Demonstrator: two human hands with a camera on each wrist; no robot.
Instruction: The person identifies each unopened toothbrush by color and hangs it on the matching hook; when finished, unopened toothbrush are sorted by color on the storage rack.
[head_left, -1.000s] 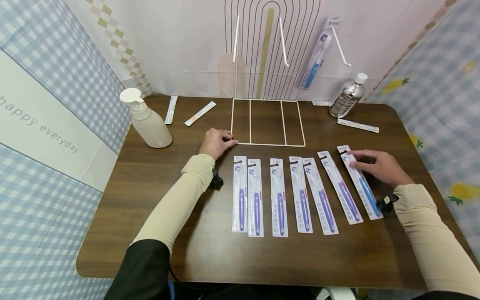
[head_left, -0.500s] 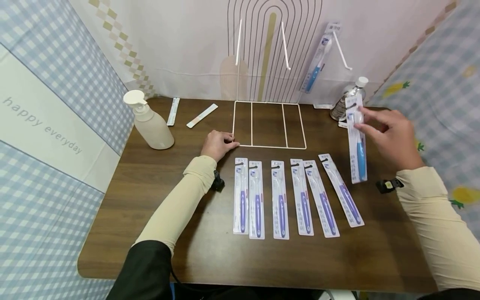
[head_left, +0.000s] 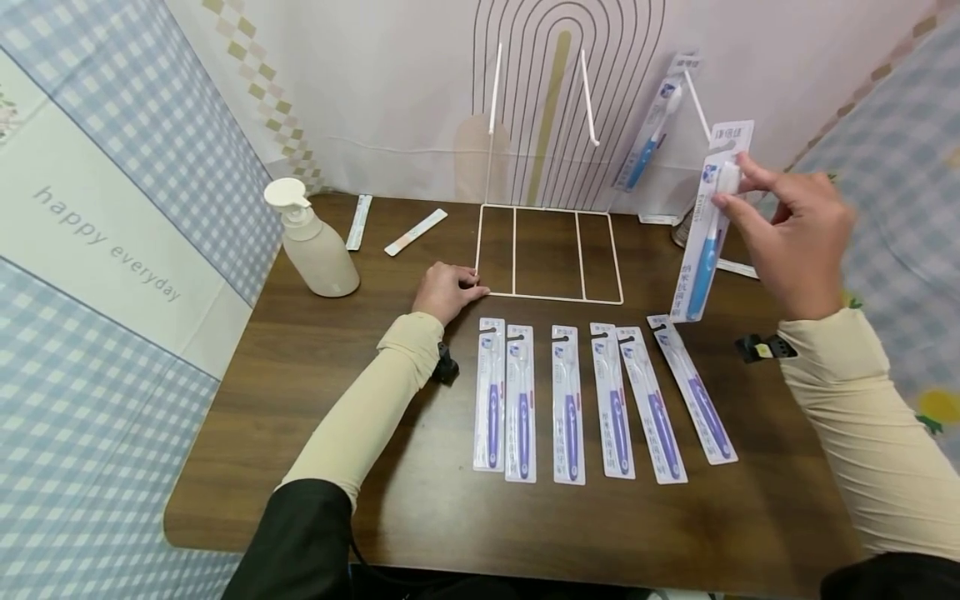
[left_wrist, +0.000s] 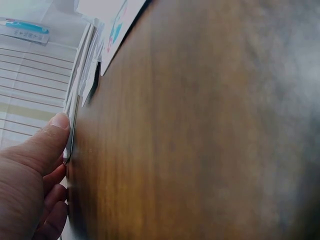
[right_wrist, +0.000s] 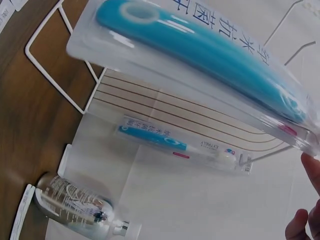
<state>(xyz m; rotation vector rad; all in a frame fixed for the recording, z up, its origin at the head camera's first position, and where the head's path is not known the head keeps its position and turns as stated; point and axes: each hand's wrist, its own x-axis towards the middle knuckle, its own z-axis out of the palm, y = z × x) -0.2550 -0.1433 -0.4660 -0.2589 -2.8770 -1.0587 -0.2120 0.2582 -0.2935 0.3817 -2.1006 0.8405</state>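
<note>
Here, a blue toothbrush pack (head_left: 708, 242) aloft

Nearest me, six purple packs (head_left: 568, 400) lie on the table (head_left: 420, 525). Beyond, my left fingers (head_left: 471, 293) pinch the white rack (head_left: 555, 298) at its near corner; my right fingers (head_left: 742, 215) pinch the blue toothbrush pack, tilted. Farther, another blue pack (head_left: 654, 133) hangs from a hook (head_left: 697, 104).

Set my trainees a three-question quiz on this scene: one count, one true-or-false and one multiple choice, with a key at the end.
1. How many purple-handled toothbrushes in flat white-and-clear packs lie on the brown wood-grain table?
2. True or false: the left hand touches the white wire rack.
3. What does the right hand hold?
A) a translucent pump bottle
B) a blue-handled toothbrush in a flat white-and-clear pack
C) a white-capped silver bottle

Key: 1. Six. 2. True. 3. B.
</note>
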